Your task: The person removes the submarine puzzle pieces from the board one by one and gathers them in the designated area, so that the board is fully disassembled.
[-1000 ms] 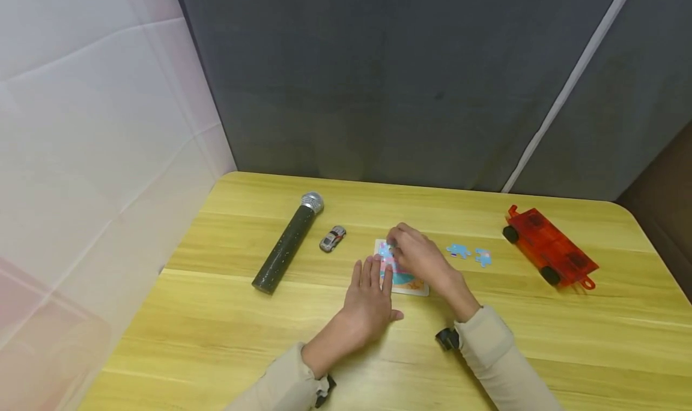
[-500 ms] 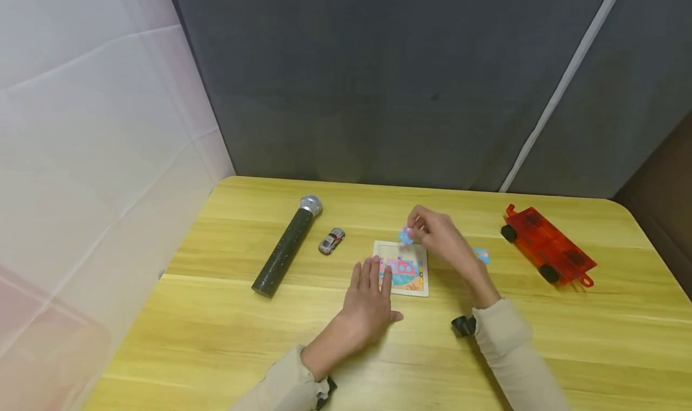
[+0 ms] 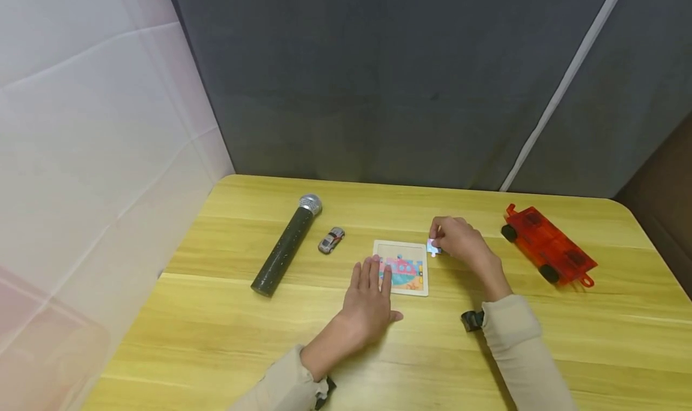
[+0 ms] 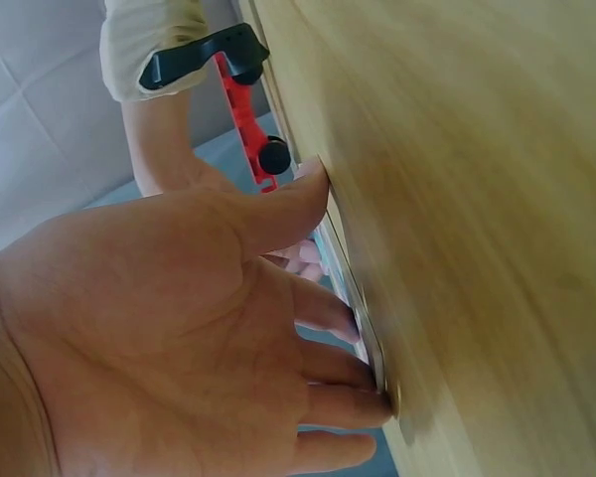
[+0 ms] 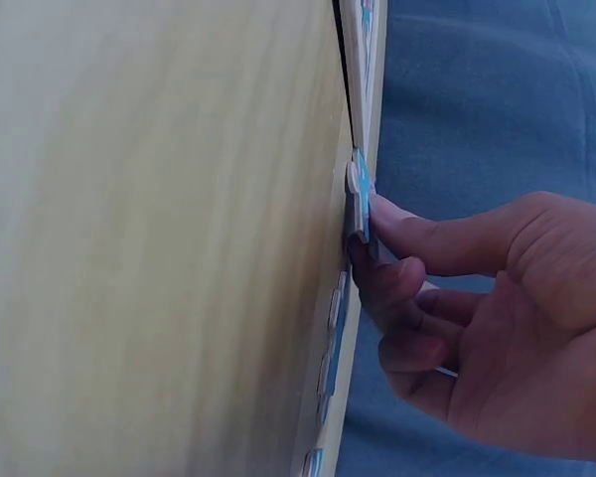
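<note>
A small square jigsaw puzzle board (image 3: 401, 250) lies mid-table; its lower part shows a pink and teal picture, its upper part bare wood. My left hand (image 3: 367, 309) rests over its left edge with fingers straight. Just right of the board, my right hand (image 3: 465, 243) pinches a light blue puzzle piece (image 3: 432, 247) between thumb and fingers. The right wrist view shows this piece (image 5: 363, 194) nearly edge-on, close over the table beside the board. More loose puzzle pieces (image 5: 332, 343) lie behind it there; in the head view the right hand hides them.
A black microphone (image 3: 286, 246) with a silver head lies at the left. Between it and the board stands a small toy car (image 3: 331, 240). A translucent red toy wagon (image 3: 550, 246) with black wheels is at the right. A dark panel (image 3: 378, 86) rises behind the table.
My right hand has lifted a puzzle piece from the board's upper part and carried it right, down beside the board. The board's top now shows bare wood. My left hand has stayed put.
</note>
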The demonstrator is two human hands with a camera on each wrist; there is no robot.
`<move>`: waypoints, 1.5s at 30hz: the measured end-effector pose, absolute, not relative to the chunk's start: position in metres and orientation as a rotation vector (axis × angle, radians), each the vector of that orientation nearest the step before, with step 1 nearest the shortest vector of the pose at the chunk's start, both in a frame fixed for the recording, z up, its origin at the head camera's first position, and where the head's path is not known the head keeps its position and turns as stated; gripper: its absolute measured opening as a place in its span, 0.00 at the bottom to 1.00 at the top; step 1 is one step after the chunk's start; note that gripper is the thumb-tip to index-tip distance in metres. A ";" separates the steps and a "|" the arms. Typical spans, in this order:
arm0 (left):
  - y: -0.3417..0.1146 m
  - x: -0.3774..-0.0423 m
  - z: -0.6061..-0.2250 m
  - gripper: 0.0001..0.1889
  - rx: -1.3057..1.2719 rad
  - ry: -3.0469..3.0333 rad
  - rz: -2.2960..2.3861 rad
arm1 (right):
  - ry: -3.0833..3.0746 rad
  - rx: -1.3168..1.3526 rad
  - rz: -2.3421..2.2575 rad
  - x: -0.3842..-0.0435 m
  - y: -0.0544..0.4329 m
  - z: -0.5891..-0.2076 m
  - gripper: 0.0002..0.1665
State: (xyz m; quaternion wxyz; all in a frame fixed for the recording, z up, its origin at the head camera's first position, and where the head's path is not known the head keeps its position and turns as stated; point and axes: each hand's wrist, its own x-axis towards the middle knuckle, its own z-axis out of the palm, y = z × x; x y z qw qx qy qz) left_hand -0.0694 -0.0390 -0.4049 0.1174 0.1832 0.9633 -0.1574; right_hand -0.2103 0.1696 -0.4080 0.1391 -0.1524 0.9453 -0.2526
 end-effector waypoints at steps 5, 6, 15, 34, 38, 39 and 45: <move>-0.039 -0.070 -0.405 0.46 0.542 2.821 -0.461 | 2.779 -0.393 -0.629 -0.210 0.165 -0.407 0.03; -0.039 -0.069 -0.405 0.46 0.544 2.820 -0.463 | 2.784 -0.394 -0.608 -0.210 0.164 -0.407 0.03; -0.041 -0.068 -0.404 0.45 0.545 2.825 -0.430 | 2.829 -0.497 -0.620 -0.197 0.153 -0.405 0.04; -0.041 -0.070 -0.403 0.44 0.617 2.787 -0.260 | 2.808 -0.690 -0.585 -0.149 0.143 -0.408 0.08; -0.040 -0.070 -0.402 0.44 0.602 2.788 -0.195 | 2.820 -0.689 -0.590 -0.151 0.142 -0.409 0.08; -0.040 -0.070 -0.402 0.44 0.598 2.788 -0.177 | 2.821 -0.688 -0.595 -0.151 0.142 -0.410 0.09; -0.042 -0.070 -0.400 0.39 0.643 2.772 -0.101 | 2.824 -0.683 -0.630 -0.155 0.142 -0.410 0.08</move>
